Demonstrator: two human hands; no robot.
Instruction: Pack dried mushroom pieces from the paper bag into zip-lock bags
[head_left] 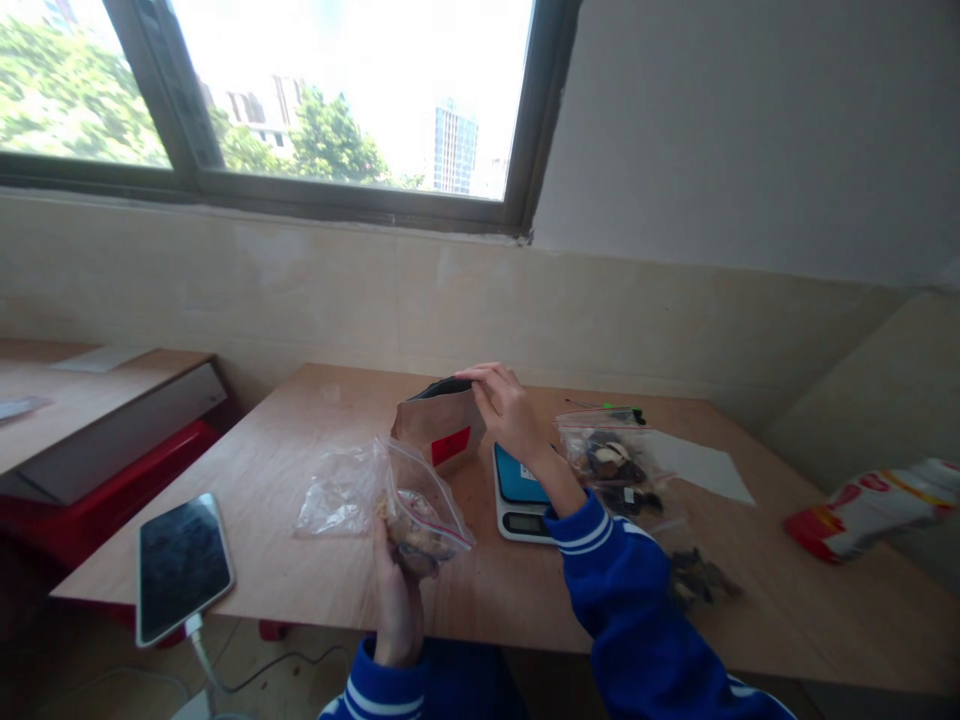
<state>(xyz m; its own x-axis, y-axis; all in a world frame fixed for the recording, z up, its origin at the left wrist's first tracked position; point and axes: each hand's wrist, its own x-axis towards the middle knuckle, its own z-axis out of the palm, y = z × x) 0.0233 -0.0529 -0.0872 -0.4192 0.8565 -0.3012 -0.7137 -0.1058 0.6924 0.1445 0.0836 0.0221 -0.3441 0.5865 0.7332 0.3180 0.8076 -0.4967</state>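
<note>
Two bare hands are working over one plywood table (480, 600), each emerging from one of two blue sleeves (622, 590) with white stripes. The left hand (397, 600) is closed, its fingers gripping from below one clear zip-seal bag (420, 510) with a red-edged seal, which is holding pale, nut-like pieces and is tilting toward the middle of the table. Just left of it, one crumpled sheet of clear plastic (337, 490) is lying on the table; whether it is joined to the bag cannot be told. The right hand (510, 415) is partly closed, its fingers pinching the upper edge of one brown kraft pouch (442, 425), which is carrying one red label and showing a black inner lining at its open mouth. The pouch is standing just behind the bag and beside one white digital kitchen scale (517, 495) with a blue top, which is sitting just below the right wrist. To the right, a second zip-seal bag (607, 460) is holding dark pieces, further dark pieces (697, 580) are lying nearer the table edge, and one sheet of white paper (697, 465) is lying beyond them. One smartphone (184, 570) is lying at the left edge with one charging cable (202, 650) attached, and one red-and-white snack packet (862, 510) is resting at far right.
</note>
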